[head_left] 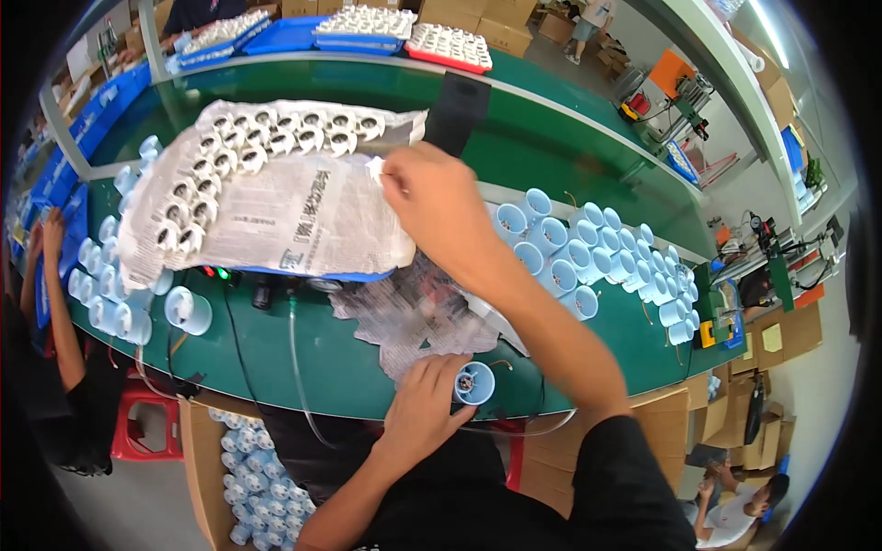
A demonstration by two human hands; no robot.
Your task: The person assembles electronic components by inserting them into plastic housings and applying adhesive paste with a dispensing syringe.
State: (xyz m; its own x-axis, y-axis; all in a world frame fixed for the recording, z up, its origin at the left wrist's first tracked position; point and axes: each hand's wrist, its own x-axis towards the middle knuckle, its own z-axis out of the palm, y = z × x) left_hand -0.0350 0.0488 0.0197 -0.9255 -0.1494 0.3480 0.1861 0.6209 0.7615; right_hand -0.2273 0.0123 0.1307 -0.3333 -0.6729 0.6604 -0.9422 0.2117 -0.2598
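Observation:
My left hand [418, 409] is closed round a light blue plastic cup-shaped housing [485, 389] at the table's front edge. Small parts and a thin wire show at the housing, its mouth facing up. Farther forward, my right hand [436, 197] is over the right end of a newspaper-covered tray [266, 216], fingers pinched. A small white piece [375, 168] shows at the fingertips; its shape is mostly hidden. White finned wheel-like parts [251, 158] with dark centres stand in rows along the tray's far and left sides.
Rows of light blue housings [579, 253] stand right on the green table [634, 335]; more [188, 310] stand left. Crumpled newspaper [404, 317] lies before me. A hose [296, 358] hangs over the edge. Below is a carton [197, 459] of housings. A co-worker's hands [53, 239] are far left.

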